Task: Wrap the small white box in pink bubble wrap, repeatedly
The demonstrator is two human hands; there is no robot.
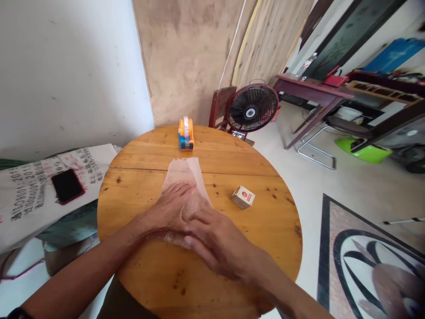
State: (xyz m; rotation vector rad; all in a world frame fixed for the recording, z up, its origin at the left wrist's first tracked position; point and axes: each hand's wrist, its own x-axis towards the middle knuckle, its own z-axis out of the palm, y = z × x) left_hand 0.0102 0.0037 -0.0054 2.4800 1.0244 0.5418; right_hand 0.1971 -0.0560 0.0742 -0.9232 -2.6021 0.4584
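A translucent whitish bag [199, 177] that looks like bubble wrap lies on the round wooden table [232, 155], pointing away from me. My left hand [174, 201] is stretched out flat at the bag, and its fingers look veiled by the film, as if inside it. Bent fingers of my right hand [215, 241] grip the bag's near right side, close to my left thumb; their tips are partly hidden. Right of the bag stands a small printed cardboard box [243, 197]. Beyond the bag sits an orange and blue tape dispenser [186, 134] with a roll in it.
A black phone [68, 186] rests on a white printed sack [29, 190] at the left. Past the table are a floor fan [252, 108], a wooden chair [222, 106] and a dark red table [312, 86]. A wooden board [186, 57] leans behind.
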